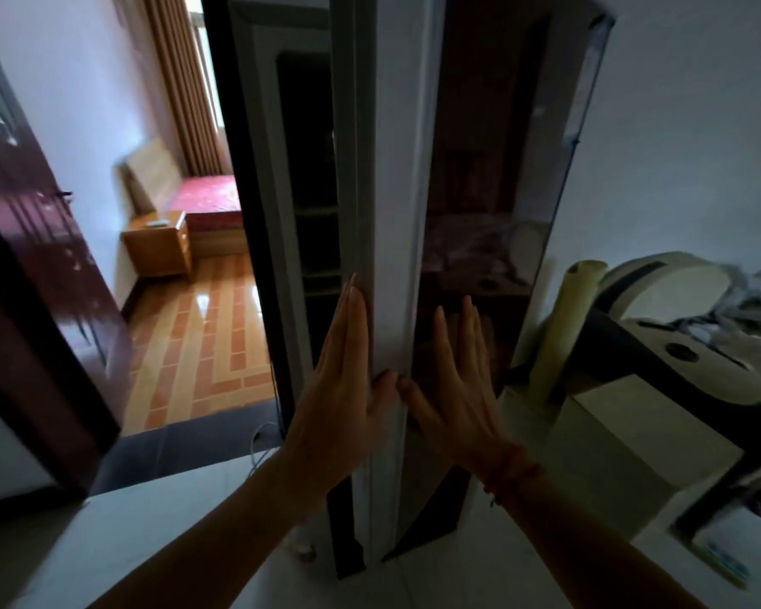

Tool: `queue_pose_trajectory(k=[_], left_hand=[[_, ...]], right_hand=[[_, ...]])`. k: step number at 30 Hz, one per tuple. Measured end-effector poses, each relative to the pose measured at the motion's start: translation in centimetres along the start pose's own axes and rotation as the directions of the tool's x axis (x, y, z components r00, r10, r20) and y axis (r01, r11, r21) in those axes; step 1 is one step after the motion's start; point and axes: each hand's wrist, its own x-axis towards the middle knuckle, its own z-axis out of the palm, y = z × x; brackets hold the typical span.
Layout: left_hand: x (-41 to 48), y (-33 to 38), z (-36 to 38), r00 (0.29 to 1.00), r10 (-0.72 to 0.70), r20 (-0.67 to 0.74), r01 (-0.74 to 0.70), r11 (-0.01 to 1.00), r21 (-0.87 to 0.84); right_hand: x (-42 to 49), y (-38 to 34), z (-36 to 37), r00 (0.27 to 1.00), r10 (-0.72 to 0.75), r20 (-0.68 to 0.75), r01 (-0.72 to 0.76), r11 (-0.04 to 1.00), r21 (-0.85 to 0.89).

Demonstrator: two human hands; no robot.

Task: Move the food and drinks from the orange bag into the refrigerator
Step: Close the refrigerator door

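A tall dark refrigerator (493, 191) fills the middle of the head view, with its glossy door (479, 125) seen nearly edge-on and the white door edge (392, 213) facing me. My left hand (339, 389) lies flat against the left side of that edge, fingers straight and together. My right hand (453, 380) presses flat on the glossy door front, fingers spread. Both thumbs meet at the door edge. Dim shelves (317, 239) show through the gap on the left. No orange bag, food or drinks are in view.
To the right stand a cream appliance (660, 296), a rolled sheet (567, 318) and a box (624, 437). On the left a dark red wooden door (31, 274) stands open onto a room with a tiled floor (207, 336), a nightstand (159, 243) and a bed (207, 200).
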Motion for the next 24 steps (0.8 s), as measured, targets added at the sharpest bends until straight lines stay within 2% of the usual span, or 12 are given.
queue_pose_trajectory(k=[10,14,19,24], left_hand=[[3.5,-7.8,-1.8,0.96,-0.213,-0.184,0.214,0.977,-0.017],[5.7,-11.8,-2.4,0.952,-0.256,-0.169,0.264,0.964,0.024],[8.8,-15.6,-2.4,0.928,-0.298,-0.224,0.33,0.936,0.125],[11.0,-18.2,-1.9,0.916,-0.319,-0.243,0.359,0.922,0.143]], right_hand=[[6.2,-1.2,6.5,0.997,-0.051,0.049,0.055,0.996,-0.077],[9.0,-1.2,8.9,0.995,-0.05,0.084,0.061,0.99,-0.129],[12.4,-0.9,11.5,0.989,-0.033,0.142,0.061,0.978,-0.201],[14.4,-0.8,13.0,0.983,-0.015,0.182,0.063,0.962,-0.265]])
